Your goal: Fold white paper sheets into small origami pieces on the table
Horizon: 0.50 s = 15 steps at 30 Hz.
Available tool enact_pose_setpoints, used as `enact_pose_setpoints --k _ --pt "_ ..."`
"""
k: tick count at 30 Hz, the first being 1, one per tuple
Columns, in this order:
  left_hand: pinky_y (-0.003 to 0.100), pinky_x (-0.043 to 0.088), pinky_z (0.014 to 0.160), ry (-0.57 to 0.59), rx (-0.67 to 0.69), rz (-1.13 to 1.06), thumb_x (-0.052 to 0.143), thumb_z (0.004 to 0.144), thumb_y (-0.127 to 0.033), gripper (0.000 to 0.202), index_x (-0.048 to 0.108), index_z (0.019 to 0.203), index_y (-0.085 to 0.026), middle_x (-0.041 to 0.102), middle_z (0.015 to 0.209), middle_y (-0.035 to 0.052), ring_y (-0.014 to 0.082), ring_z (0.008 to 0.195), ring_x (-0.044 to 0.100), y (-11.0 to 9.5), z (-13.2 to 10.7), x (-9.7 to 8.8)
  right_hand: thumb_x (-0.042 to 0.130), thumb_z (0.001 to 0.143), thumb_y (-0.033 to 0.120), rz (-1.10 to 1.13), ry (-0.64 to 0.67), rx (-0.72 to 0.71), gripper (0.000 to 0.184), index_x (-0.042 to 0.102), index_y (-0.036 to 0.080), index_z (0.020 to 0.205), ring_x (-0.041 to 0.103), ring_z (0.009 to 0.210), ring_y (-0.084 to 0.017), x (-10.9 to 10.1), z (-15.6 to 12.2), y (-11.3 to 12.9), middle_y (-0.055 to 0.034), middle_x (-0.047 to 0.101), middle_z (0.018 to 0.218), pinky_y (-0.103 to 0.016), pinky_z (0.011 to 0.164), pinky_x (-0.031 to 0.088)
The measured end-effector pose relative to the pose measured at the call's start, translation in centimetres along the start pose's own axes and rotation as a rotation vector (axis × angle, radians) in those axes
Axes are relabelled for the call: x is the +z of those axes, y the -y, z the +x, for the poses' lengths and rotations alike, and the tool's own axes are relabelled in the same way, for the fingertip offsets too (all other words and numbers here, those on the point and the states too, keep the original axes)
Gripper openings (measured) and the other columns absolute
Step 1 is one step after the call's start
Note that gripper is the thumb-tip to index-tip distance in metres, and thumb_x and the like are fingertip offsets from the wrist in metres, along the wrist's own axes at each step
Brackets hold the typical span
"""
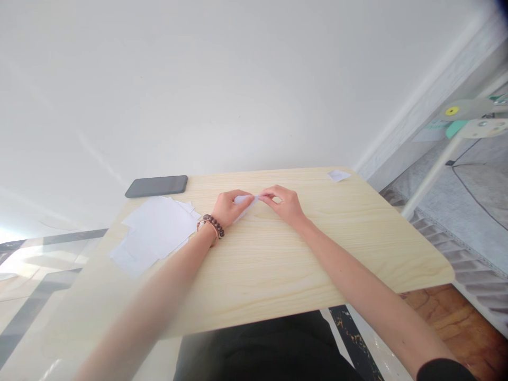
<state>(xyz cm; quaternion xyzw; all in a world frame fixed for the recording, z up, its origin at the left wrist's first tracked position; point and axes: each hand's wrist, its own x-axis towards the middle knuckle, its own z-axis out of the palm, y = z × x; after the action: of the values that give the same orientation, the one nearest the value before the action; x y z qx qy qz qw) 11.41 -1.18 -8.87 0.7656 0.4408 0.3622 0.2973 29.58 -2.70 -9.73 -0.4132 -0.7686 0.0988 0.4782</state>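
Between my two hands is a small piece of white paper (pixel 245 210), held just above or on the table near its middle. My left hand (pixel 230 207) is closed on the paper's left part, thumb and fingers pinching it, and it hides some of the sheet. With thumb and fingertips together, my right hand (pixel 283 202) pinches the paper's right end. Beaded bracelets (pixel 214 226) circle my left wrist. To the left of that wrist lies a loose, overlapping pile of white paper sheets (pixel 156 230).
A dark smartphone (pixel 157 186) rests at the table's back left. One small folded-looking paper (pixel 338 175) sits at the back right corner. The pale wooden table (pixel 278 280) meets a white wall (pixel 246 84) behind. A white metal frame (pixel 432 174) stands beyond the right edge.
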Motion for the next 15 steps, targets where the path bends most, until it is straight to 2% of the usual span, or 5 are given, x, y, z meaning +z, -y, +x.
enact_pose_setpoints --k 4,9,15 --pt "0.023 0.041 0.065 0.075 -0.099 -0.082 0.048 0.073 -0.049 0.040 0.066 0.086 -0.016 0.066 0.086 0.0022 0.0157 0.074 0.056 0.09 0.14 -0.12 0.049 0.081 0.028 -0.002 0.010 -0.084 0.015 0.062 0.020 0.082 0.057 0.076 -0.013 0.04 0.01 -0.18 -0.0029 0.063 0.081 -0.025 0.071 0.046" --pt "0.021 0.033 0.046 0.108 -0.243 -0.142 0.050 0.068 -0.054 0.044 0.066 0.083 -0.016 0.061 0.066 0.0003 0.0103 0.053 0.048 0.38 0.26 -0.27 0.048 0.082 0.026 -0.015 0.075 -0.142 0.016 0.062 0.020 0.087 0.057 0.077 -0.012 0.14 -0.11 -0.18 -0.0033 0.062 0.084 -0.024 0.073 0.046" --pt "0.020 0.031 0.043 0.157 -0.329 -0.244 0.054 0.065 -0.053 0.045 0.065 0.083 -0.014 0.059 0.065 0.0013 0.0098 0.051 0.048 0.73 0.42 -0.51 0.046 0.083 0.026 -0.034 0.122 -0.164 0.018 0.061 0.019 0.090 0.057 0.078 -0.012 0.02 -0.16 0.01 -0.0042 0.062 0.086 -0.024 0.073 0.046"
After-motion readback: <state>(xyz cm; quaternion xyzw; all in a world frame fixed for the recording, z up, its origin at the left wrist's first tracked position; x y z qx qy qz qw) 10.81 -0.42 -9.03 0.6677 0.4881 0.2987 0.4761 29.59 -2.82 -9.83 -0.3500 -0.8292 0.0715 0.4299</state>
